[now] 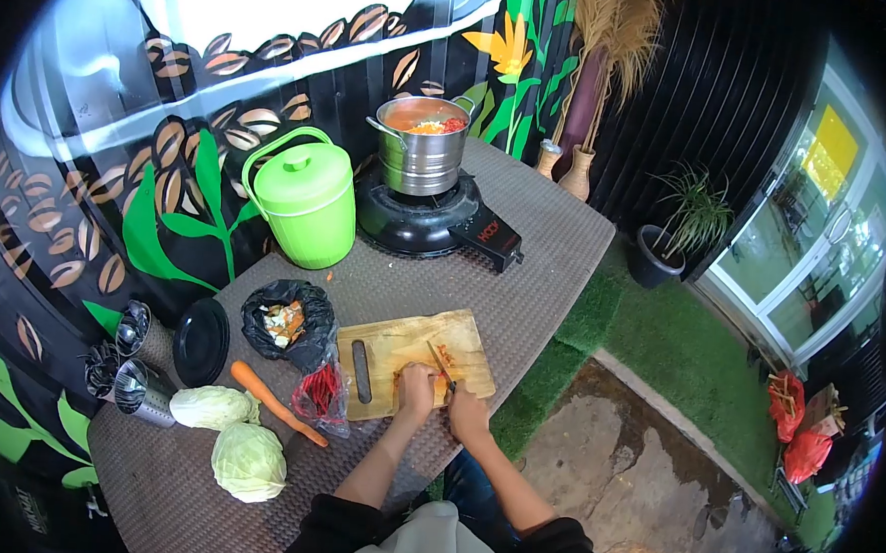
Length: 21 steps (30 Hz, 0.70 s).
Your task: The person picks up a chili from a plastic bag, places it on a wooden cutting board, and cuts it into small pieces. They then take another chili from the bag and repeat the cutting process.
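Note:
My right hand [468, 414] is closed around the handle of a knife [436, 357], whose blade points away from me over the wooden cutting board [385, 335]. Beside it, my left hand [417, 386] rests on the board with its fingers curled down; what they press on is hidden. Small orange-red chopped pieces [446, 354] lie along the blade. Just left of the board sits a clear plastic bag of red chillies [321, 391]. Further left are a whole carrot [274, 402], a long cabbage [214, 408] and a round cabbage [249, 463].
A steel pot [421, 165] with food in it stands on a portable stove [406, 220] at the back. Around it are a green lidded bucket [311, 205], a black bag of scraps [285, 318], a black lid [201, 342] and metal cups [144, 393]. The table's edge [550, 342] runs along the right.

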{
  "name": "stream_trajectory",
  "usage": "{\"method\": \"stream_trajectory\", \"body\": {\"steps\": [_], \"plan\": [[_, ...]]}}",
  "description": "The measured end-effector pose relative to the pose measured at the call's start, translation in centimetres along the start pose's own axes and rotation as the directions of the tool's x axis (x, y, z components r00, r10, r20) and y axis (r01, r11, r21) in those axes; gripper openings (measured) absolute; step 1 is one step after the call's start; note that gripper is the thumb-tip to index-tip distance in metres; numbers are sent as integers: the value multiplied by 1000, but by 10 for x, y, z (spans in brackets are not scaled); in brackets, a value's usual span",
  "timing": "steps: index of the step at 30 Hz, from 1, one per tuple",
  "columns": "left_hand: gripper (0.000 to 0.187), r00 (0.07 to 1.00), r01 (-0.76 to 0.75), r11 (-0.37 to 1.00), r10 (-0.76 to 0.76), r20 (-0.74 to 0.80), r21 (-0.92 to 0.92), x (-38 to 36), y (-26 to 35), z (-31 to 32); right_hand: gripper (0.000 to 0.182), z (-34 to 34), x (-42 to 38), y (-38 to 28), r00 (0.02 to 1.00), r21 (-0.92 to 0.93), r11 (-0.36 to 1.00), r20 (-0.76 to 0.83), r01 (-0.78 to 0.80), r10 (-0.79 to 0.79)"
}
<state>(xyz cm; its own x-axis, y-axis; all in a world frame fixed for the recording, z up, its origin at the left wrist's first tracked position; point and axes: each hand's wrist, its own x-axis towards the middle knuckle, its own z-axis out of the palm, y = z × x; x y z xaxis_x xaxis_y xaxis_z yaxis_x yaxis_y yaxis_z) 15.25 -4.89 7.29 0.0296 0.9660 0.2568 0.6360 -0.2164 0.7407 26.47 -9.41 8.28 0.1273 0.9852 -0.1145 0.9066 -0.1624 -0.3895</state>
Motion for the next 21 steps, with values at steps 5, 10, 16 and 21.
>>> {"method": "stream_trajectory", "body": {"steps": [5, 10, 16, 21], "plan": [[14, 999, -39, 999, 38, -32, -18, -1, -4, 4, 24, -2, 12, 10, 998, -42, 997, -19, 61, -62], [15, 1000, -18, 1000, 18, -11, -15, 0, -7, 5, 26, -7, 0, 1, 1000, -30, 1000, -3, 7, -7], [14, 1000, 7, 997, -7, 10, -74, -1, -11, 6, 31, -6, 7, 3, 999, -12, 999, 28, 30, -30], [12, 999, 53, 995, -52, 3, -83, -3, -10, 6, 27, 3, -2, 1, 1000, -45, 999, -6, 23, -23]]}}
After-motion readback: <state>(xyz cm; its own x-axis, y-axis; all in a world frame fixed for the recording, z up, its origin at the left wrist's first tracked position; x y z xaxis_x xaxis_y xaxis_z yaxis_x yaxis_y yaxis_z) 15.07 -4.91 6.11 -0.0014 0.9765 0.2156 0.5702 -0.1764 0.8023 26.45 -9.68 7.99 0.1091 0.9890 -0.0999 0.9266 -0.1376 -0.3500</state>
